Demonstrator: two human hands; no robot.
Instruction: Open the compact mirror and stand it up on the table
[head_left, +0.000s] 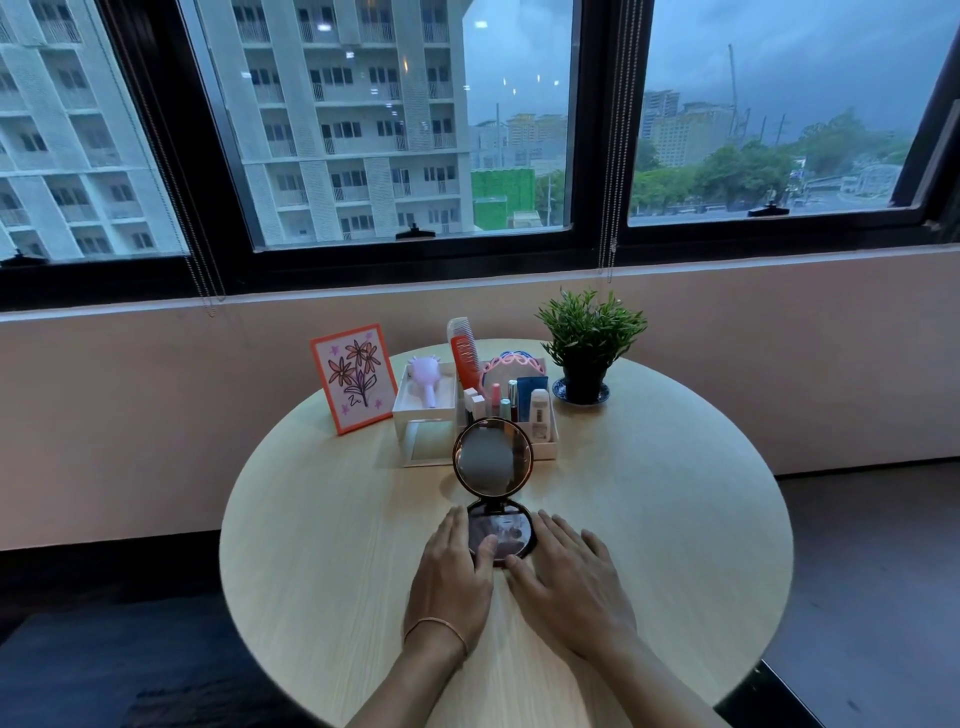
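Note:
The round black compact mirror (493, 457) is open on the pale round table (322, 545). Its lid stands upright facing me, and its base (506, 530) lies flat on the tabletop. My left hand (452, 577) rests flat against the base's left side, with the thumb lying on the base. To the right of the base lies my right hand (569, 574), flat with fingers spread, fingertips touching the rim. Neither hand grips the mirror.
Right behind the mirror stands a white organiser (415, 415) with a lilac brush, an orange comb and several cosmetics. A framed flower picture (353, 376) leans at the back left, a potted plant (587, 343) at the back right. The wall and windows lie beyond.

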